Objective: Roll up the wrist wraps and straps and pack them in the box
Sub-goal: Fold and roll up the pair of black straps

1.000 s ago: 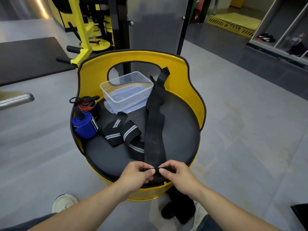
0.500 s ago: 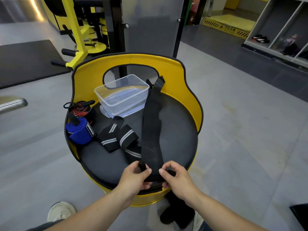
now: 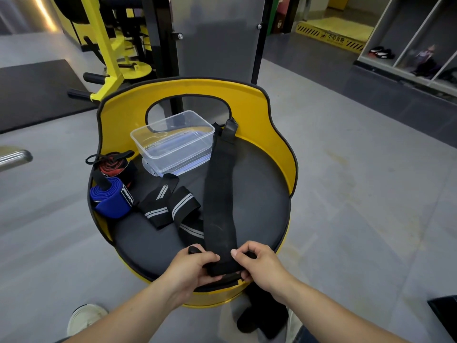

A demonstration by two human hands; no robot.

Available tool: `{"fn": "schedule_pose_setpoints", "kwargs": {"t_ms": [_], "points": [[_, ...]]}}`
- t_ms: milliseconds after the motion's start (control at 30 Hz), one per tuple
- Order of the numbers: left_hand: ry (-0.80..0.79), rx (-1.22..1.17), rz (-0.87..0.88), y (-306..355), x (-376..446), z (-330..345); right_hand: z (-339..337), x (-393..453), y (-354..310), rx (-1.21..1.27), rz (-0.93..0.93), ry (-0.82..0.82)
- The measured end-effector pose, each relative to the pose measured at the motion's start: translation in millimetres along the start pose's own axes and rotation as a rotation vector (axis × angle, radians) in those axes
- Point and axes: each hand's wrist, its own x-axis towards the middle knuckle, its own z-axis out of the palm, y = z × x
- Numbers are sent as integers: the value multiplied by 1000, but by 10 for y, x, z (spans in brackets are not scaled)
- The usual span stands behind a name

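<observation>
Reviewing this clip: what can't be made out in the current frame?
- Head view: rolled end of the black strap, covered by the left hand and right hand.
- Label on the blue wrap: too small.
- Clear box: glare hides its floor.

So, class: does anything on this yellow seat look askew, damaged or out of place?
Nothing looks damaged or spilled. The clear box sits upright and empty; the blue roll and red-black roll lie beside it unpacked. The striped wrap lies loose, partly under the long black strap both hands grip.
</observation>
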Motion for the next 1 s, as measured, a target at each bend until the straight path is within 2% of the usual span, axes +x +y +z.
{"fn": "schedule_pose_setpoints", "kwargs": {"t_ms": [167,400,533,767,900,1000], "points": [[39,74,-9,47,-20,-1,8,-7,-6,-16,29,18],[122,257,70,100,-35,2,-12,39,-4,1,75,34],[135,465,59,108,-30,14,-26,46,-13,-1,80,44],[-44,793,267,-50,-63,27,-27,38,-28,17,39,80],[47,752,413,-182,-74,40,-7,30,0,28,22,83],[106,748,426,-284,-71,70,29,-2,-24,35,18,111]]}}
